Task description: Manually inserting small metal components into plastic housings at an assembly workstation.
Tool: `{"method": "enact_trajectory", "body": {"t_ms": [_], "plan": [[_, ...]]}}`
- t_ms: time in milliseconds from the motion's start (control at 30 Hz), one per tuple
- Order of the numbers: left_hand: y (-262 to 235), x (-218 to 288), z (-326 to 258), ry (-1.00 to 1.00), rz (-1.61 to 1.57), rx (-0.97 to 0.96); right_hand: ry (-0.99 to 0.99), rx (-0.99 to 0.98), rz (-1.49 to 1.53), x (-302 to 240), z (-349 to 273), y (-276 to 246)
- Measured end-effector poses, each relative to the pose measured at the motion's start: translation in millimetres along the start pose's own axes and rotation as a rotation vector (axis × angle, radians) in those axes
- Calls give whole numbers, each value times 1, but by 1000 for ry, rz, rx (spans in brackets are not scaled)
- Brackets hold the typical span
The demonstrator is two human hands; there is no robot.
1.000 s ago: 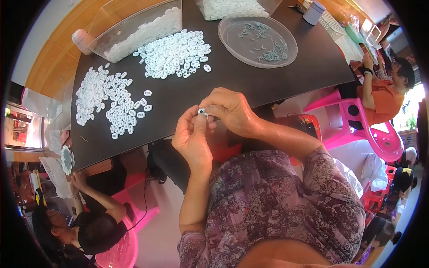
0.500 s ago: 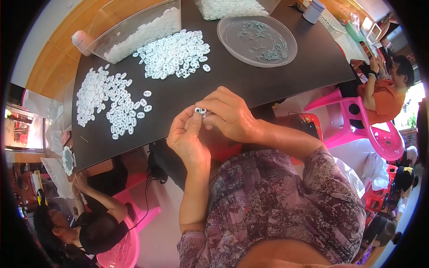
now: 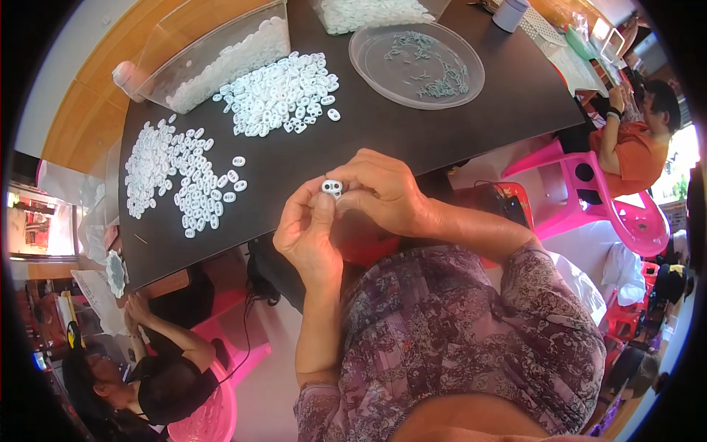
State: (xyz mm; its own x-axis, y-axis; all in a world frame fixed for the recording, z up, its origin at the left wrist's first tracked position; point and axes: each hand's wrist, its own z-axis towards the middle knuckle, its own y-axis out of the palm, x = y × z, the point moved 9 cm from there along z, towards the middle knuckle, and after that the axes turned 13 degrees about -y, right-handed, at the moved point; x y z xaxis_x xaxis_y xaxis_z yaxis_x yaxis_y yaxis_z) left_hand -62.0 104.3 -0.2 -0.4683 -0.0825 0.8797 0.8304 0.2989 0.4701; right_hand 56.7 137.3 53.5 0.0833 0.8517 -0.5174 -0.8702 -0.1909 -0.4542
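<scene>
Just in front of the table's near edge, my two hands meet around a small white oval piece with two round holes (image 3: 332, 186). My left hand (image 3: 308, 232) pinches it with thumb and fingertips from the left. My right hand (image 3: 383, 190) closes on it from the right, fingers bent over and thumb below. Another white bit shows just beneath the holes; whether it is a separate part I cannot tell. On the dark table (image 3: 294, 166) beyond lie a left pile of white oval pieces (image 3: 151, 162) and a farther pile of similar pieces (image 3: 283, 92).
A clear bin of white pieces (image 3: 228, 62) stands at the back left, another clear bin (image 3: 375, 15) at the back. A round clear tray (image 3: 368, 77) holds small grey-green parts. A grey-lidded jar (image 3: 509, 15) stands back right. Co-workers sit at left (image 3: 169, 383) and right (image 3: 633, 151).
The piece between my fingers has tilted, so both its holes now face up more plainly. My hands stay nearly in place; the whole view has shifted slightly.
</scene>
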Motion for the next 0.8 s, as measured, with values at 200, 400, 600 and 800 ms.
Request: {"method": "enact_trajectory", "body": {"t_ms": [200, 400, 600, 800], "plan": [[0, 1, -5, 106, 129, 8, -30, 38, 36, -3, -2, -3], [-6, -4, -9, 191, 91, 35, -32, 61, 31, -8, -2, 0], [-7, -11, -13, 196, 39, 34, -75, 112, 3, -8, -6, 2], [-4, -6, -16, 272, 78, 46, -208, 147, -31, -17, -8, 1]]}}
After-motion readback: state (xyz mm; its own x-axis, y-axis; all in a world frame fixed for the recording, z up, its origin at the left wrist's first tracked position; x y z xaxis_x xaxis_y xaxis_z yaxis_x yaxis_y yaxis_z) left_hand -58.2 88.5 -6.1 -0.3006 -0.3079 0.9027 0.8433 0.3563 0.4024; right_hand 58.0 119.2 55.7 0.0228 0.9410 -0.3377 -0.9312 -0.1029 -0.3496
